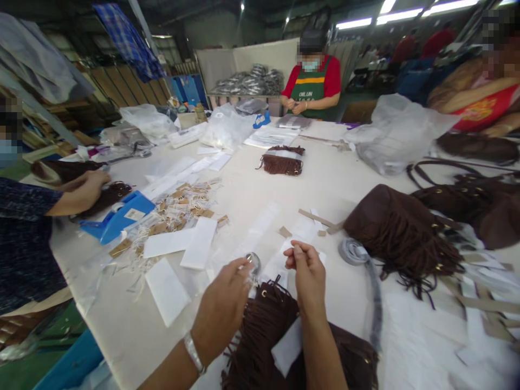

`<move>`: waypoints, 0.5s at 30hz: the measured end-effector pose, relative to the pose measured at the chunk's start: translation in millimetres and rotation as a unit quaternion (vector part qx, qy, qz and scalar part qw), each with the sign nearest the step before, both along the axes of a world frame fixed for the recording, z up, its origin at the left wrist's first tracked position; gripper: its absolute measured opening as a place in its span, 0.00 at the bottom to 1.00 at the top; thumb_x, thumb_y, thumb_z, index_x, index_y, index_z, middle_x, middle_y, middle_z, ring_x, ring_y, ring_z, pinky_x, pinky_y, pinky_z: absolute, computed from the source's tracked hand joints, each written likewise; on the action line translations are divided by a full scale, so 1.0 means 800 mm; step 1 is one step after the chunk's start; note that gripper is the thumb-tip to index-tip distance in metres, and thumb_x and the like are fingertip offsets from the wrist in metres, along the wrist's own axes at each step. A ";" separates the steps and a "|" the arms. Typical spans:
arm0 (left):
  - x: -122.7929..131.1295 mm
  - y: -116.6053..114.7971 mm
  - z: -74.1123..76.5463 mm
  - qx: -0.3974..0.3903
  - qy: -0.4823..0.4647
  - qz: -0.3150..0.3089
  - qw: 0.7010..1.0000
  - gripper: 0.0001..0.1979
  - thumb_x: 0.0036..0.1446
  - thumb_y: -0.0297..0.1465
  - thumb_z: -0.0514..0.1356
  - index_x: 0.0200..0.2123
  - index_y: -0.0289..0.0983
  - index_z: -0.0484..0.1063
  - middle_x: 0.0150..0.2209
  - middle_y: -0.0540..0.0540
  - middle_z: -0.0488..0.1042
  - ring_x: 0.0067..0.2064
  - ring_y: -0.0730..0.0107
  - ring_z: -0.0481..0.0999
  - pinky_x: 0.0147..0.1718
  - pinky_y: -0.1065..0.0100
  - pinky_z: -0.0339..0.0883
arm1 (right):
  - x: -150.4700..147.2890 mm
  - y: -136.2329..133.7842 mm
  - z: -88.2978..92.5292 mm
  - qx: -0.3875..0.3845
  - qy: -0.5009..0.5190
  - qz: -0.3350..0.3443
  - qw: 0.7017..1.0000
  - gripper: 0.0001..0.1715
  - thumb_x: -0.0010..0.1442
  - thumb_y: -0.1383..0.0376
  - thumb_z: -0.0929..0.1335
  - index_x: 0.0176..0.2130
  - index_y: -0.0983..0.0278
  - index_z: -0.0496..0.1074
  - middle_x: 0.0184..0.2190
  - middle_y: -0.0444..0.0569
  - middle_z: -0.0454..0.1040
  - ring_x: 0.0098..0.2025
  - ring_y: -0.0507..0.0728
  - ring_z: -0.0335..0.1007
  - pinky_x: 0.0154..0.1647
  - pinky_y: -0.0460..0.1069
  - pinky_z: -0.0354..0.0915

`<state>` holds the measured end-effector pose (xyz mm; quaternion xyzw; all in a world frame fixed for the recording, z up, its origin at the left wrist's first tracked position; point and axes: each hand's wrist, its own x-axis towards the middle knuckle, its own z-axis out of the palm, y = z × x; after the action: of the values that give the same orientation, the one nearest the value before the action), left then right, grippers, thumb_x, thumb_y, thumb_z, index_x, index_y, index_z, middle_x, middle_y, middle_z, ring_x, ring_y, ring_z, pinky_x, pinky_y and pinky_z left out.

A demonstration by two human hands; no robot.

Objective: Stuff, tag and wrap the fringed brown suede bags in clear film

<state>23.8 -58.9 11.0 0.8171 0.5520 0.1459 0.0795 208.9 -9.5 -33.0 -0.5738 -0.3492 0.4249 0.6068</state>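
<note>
Left hand pinches a small shiny round piece. Right hand closes its fingertips on something too small to identify. Both sit over the brown fringed bag at the near table edge. Keep fringe clear of the pinch.

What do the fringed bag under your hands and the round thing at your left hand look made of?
The fringed bag looks like brown matte suede, real or faux unclear: its fringe hangs in limp strips. The round thing at the left hand glints silver-grey, perhaps metal or clear tape.
</note>
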 end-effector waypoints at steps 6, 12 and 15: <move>0.057 0.026 -0.026 -0.162 -0.004 -0.165 0.973 0.22 0.67 0.35 0.50 0.63 0.45 0.55 0.56 0.46 0.68 0.49 0.65 0.75 0.46 0.65 0.72 | 0.030 -0.017 0.055 0.036 0.042 -0.049 0.997 0.15 0.61 0.56 0.67 0.45 0.62 0.71 0.33 0.45 0.73 0.28 0.49 0.64 0.32 0.46 0.64; 0.049 0.059 -0.033 -0.186 0.067 -0.274 0.941 0.28 0.61 0.37 0.59 0.62 0.49 0.55 0.54 0.48 0.68 0.42 0.61 0.77 0.39 0.62 0.73 | 0.067 -0.042 0.066 -0.117 -0.249 0.143 0.951 0.15 0.63 0.53 0.63 0.44 0.59 0.71 0.35 0.46 0.76 0.33 0.55 0.70 0.36 0.49 0.64; 0.048 0.082 -0.028 -0.214 0.067 -0.328 0.918 0.33 0.59 0.33 0.60 0.65 0.47 0.52 0.54 0.45 0.68 0.42 0.63 0.76 0.39 0.64 0.71 | 0.072 -0.053 0.048 -0.174 -0.349 0.219 0.894 0.16 0.65 0.53 0.61 0.45 0.58 0.70 0.37 0.47 0.77 0.39 0.58 0.73 0.38 0.51 0.64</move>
<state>61.8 6.6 -11.5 0.9238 0.2750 -0.0654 0.2583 266.8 -51.6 5.2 -0.6905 -0.5756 0.3739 0.2280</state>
